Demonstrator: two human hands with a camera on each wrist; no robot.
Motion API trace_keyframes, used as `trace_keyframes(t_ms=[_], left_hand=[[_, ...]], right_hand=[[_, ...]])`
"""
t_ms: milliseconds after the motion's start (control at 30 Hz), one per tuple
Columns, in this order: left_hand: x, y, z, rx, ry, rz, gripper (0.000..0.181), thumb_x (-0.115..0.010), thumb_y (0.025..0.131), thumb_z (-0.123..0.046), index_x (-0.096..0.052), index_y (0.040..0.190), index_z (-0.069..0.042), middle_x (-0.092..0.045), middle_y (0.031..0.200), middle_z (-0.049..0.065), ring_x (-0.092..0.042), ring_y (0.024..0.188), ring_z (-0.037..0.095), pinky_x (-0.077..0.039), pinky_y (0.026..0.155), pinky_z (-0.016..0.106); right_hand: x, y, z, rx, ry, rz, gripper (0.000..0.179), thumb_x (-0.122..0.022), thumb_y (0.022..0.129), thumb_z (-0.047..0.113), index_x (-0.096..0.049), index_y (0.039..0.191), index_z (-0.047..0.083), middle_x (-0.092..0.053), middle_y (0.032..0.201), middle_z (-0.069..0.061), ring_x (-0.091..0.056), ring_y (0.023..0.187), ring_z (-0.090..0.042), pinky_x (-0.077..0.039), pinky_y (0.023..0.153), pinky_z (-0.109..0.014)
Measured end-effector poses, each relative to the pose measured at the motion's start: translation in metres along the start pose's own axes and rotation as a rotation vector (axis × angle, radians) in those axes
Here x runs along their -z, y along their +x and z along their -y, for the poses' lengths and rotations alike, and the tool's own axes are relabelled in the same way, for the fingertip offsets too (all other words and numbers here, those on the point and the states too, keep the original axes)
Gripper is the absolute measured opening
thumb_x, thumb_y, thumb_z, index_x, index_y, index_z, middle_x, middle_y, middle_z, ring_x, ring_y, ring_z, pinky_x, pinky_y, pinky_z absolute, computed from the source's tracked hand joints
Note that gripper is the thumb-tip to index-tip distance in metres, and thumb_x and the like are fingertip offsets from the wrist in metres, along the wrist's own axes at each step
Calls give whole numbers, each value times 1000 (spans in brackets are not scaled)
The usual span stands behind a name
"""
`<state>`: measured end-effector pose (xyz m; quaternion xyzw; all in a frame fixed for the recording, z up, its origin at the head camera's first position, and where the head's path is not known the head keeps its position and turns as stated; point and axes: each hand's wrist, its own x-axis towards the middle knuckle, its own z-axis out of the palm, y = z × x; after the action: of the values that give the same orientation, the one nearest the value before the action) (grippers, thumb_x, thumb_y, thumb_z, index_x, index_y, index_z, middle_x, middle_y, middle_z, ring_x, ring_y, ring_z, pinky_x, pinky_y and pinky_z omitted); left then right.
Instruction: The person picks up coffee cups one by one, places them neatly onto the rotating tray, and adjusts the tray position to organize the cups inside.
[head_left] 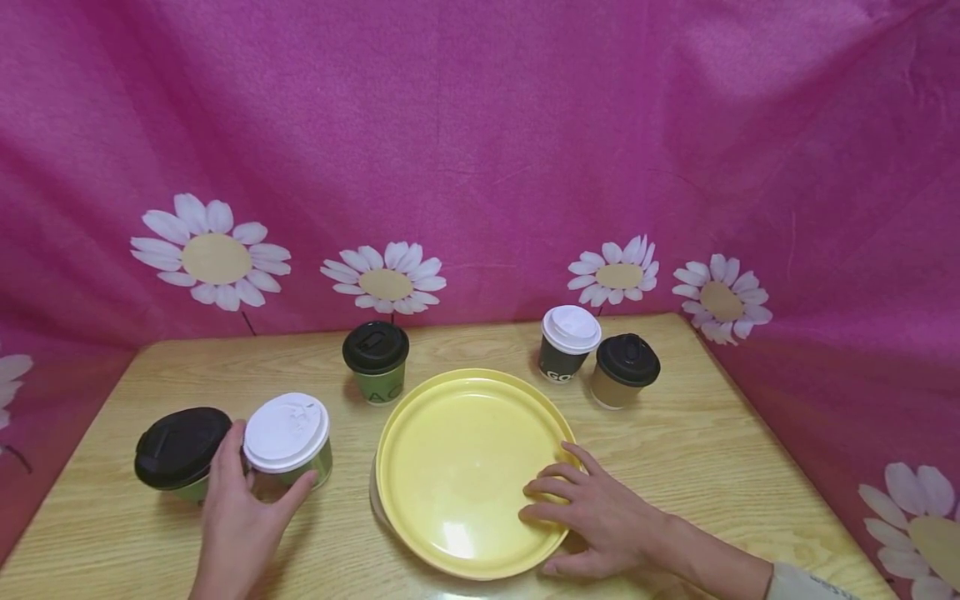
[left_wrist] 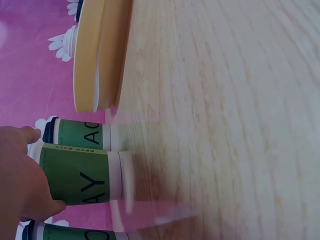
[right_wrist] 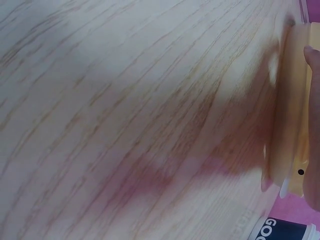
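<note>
One black-lidded green cup point(head_left: 180, 450) stands leftmost; beside it the left hand point(head_left: 242, 512) grasps a white-lidded green cup point(head_left: 287, 433), its "AY" lettering seen only from the left wrist. Centrally on the surface point(head_left: 712, 467) lies a yellow tray point(head_left: 465, 467); the right hand point(head_left: 600, 512), loosely spread, overhangs its right rim.

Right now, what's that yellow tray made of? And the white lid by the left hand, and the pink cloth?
The tray looks like smooth, shiny plastic: light makes a bright glare on it. The white lid seems smooth plastic too, from its stepped rim, though I can't be sure. The cloth looks like dull fabric, with soft folds.
</note>
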<state>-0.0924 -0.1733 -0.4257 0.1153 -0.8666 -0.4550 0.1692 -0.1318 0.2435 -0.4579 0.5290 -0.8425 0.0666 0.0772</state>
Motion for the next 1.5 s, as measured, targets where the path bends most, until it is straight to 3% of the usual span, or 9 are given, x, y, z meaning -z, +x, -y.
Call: trace_keyframes(t_ms=[233,567,833,1200,1367,1500], left_hand=[[-4,2,2,-42,-7,-16,112,-90,71,-10,-17,154,8,-27,150,35,-32,137,50,-32,110,58],[-7,5,6,-30,-9,5,111,-90,70,-12,-19,153,7,-33,145,34,-32,137,48,-27,112,60],[-8,9,10,67,8,67,120,-88,76,-20,-3,156,4,-23,153,37,-34,135,53,-25,113,59],[-14,10,16,76,-56,60,117,-88,75,-16,-5,157,2,-31,150,37,-38,133,52,-29,111,60],[-16,12,18,99,-119,60,106,-87,76,-11,-15,154,2,-37,146,33,-43,132,47,-39,107,49],[-15,14,15,121,-161,67,102,-86,77,-10,-18,152,3,-38,145,31,-43,132,46,-44,95,14]], right_hand=[[0,0,0,-6,1,4,52,-56,89,67,-64,126,31,-57,128,8,-48,120,-15,-21,110,-60],[0,0,0,5,-3,-3,50,-57,90,65,-62,127,33,-57,128,8,-49,119,-15,-24,107,-62],[-1,-1,0,-10,0,5,51,-57,89,66,-63,126,32,-57,128,9,-48,120,-14,-21,109,-61],[0,0,1,-17,6,3,49,-58,90,64,-63,126,32,-57,128,8,-48,121,-14,-19,111,-58],[0,0,0,-3,1,-13,47,-58,90,63,-63,126,32,-57,127,8,-49,118,-15,-23,108,-60],[0,0,0,-7,6,-8,47,-58,90,63,-63,126,32,-57,127,8,-48,119,-15,-23,109,-59]])
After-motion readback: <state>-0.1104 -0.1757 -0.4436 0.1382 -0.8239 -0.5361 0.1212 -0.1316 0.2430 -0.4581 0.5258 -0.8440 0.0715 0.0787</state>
